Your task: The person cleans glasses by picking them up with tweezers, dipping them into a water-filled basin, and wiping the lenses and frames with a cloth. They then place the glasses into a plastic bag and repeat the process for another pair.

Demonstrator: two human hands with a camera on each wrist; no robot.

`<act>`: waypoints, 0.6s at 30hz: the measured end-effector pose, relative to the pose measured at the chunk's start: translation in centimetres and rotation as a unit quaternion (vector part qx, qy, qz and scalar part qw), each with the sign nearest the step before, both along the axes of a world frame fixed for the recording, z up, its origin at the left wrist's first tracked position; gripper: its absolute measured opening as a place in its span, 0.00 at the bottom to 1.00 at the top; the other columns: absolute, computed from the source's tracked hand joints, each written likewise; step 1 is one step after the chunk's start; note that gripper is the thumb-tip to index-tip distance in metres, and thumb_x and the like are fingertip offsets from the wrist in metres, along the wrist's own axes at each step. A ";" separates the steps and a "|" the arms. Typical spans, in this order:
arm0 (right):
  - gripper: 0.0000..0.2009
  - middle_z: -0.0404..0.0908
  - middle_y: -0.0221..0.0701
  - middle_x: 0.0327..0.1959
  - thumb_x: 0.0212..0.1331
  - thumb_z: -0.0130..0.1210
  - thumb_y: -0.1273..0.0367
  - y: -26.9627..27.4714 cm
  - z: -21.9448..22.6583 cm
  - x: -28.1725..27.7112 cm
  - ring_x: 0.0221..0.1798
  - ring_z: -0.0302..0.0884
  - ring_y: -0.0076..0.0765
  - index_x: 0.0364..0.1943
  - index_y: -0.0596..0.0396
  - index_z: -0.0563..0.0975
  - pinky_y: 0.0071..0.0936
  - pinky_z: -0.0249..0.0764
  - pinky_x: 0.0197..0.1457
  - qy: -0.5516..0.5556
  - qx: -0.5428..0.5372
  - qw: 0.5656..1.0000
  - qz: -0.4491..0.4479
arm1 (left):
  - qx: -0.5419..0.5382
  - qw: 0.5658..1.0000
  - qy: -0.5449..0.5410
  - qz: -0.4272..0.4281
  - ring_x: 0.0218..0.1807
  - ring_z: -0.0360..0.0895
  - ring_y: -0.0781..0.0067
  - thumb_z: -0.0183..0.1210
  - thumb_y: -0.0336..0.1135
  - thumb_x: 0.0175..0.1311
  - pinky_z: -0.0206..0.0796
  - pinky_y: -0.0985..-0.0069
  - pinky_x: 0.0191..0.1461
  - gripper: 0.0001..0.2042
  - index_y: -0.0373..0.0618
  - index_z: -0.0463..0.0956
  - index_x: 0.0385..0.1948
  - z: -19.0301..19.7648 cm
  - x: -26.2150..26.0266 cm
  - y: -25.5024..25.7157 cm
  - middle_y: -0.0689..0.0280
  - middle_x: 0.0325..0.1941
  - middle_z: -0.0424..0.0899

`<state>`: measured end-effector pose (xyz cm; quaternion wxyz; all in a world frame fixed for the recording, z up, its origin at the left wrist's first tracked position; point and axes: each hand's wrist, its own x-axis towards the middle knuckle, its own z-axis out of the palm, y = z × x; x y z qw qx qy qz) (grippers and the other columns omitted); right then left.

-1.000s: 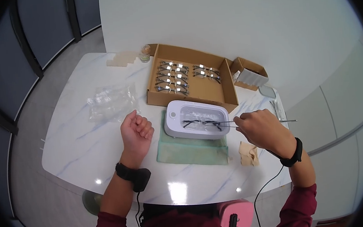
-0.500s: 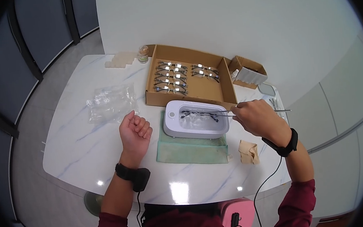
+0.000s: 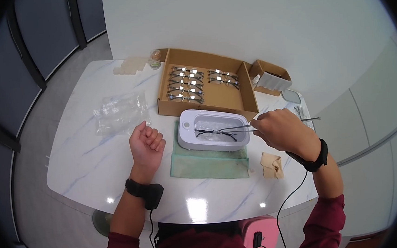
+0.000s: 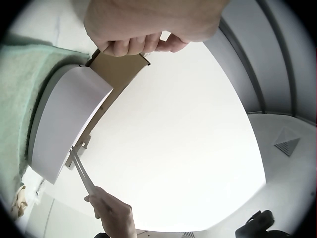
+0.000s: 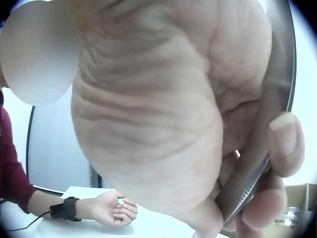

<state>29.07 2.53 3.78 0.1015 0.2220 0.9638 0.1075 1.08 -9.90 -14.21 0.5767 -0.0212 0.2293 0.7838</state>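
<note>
My right hand [image 3: 283,131] grips long metal tweezers [image 3: 236,129] between thumb and fingers; the ridged shank [image 5: 237,193] shows close up in the right wrist view. The tweezers' tips are at a pair of dark-framed glasses [image 3: 229,135] inside the tub of a white ultrasonic cleaner [image 3: 219,145]. Clear liquid glints around the frame. My left hand [image 3: 147,144] is held left of the cleaner, palm up, with loosely curled fingers and nothing in it. In the left wrist view, the cleaner's outer wall [image 4: 69,119] hides the glasses.
Under the cleaner lies a green towel [image 3: 209,166]. Behind it, a cardboard tray [image 3: 222,99] holds several glasses in two columns. A clear plastic bag [image 3: 122,113] lies left, a beige cloth [image 3: 272,165] right. A small box [image 3: 272,78] and a jar [image 3: 155,60] stand at the back.
The right hand first moved up and away with the tweezers, shifting the glasses toward the tub's far side; now the glasses are back near its middle. The left hand stays nearly still.
</note>
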 end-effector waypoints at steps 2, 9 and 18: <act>0.03 0.82 0.39 0.25 0.55 0.56 0.75 0.6 -0.3 -0.1 0.29 0.83 0.49 0.29 0.58 0.81 0.39 0.78 0.33 0.010 0.004 1.000 0.001 | -0.001 1.000 0.003 -0.002 0.16 0.52 0.78 0.47 0.42 0.72 0.49 0.77 0.22 0.20 0.53 0.58 0.15 0.1 0.0 0.0 0.74 0.13 0.53; 0.06 0.83 0.39 0.26 0.55 0.55 0.75 0.9 -1.2 0.7 0.29 0.83 0.48 0.35 0.58 0.81 0.40 0.78 0.32 0.045 0.017 0.999 -0.010 | 0.005 1.000 0.009 -0.004 0.16 0.52 0.78 0.47 0.42 0.72 0.48 0.76 0.22 0.21 0.53 0.58 0.14 0.0 -0.1 0.0 0.74 0.13 0.53; 0.04 0.83 0.40 0.26 0.56 0.56 0.74 -1.0 0.6 0.2 0.29 0.82 0.49 0.31 0.58 0.82 0.41 0.78 0.33 -0.001 -0.017 1.000 -0.005 | -0.012 1.000 0.004 -0.001 0.16 0.52 0.79 0.48 0.42 0.71 0.48 0.77 0.23 0.20 0.53 0.58 0.14 0.3 0.1 0.0 0.75 0.13 0.53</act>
